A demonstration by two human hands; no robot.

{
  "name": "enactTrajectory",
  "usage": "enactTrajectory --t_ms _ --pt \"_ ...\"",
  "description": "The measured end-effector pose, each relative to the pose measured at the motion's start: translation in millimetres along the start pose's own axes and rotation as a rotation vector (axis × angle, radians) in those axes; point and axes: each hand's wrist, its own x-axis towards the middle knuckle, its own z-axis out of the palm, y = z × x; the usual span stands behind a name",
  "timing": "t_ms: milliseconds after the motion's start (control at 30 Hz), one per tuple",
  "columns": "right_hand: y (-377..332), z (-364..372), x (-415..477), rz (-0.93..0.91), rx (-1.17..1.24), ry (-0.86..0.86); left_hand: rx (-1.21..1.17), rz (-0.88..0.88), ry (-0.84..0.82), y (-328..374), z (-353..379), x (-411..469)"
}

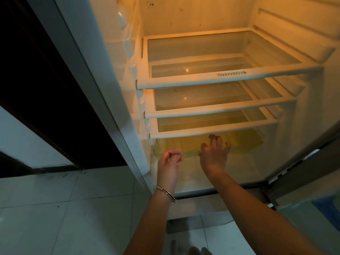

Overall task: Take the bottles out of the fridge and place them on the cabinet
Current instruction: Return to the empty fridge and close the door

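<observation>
The fridge [184, 17] stands open in front of me, lit yellow inside. Its three glass shelves [217, 80] carry nothing, and I see no bottle anywhere in view. My right hand [214, 155] reaches into the lowest compartment under the bottom shelf, fingers spread and holding nothing. My left hand [170, 161], with a metal bangle on the wrist, hovers at the front left of that compartment, fingers loosely curled around nothing. The cabinet is out of view.
The fridge's left side wall [103, 89] runs diagonally down to the floor. A dark doorway [36, 61] lies to the left. Pale floor tiles [64, 208] spread below. The open fridge door [312, 172] stands at the right.
</observation>
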Motion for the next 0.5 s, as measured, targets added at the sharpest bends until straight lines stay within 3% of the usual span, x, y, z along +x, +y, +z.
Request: enactTrajectory --t_ms 200,500 --pt "2 -7 -8 -0.019 0.038 -0.053 -0.017 0.003 -0.003 2 3 -1" --pt "7 -20 -35 0.055 0.201 0.03 -0.041 0.018 0.0 4 8 -17"
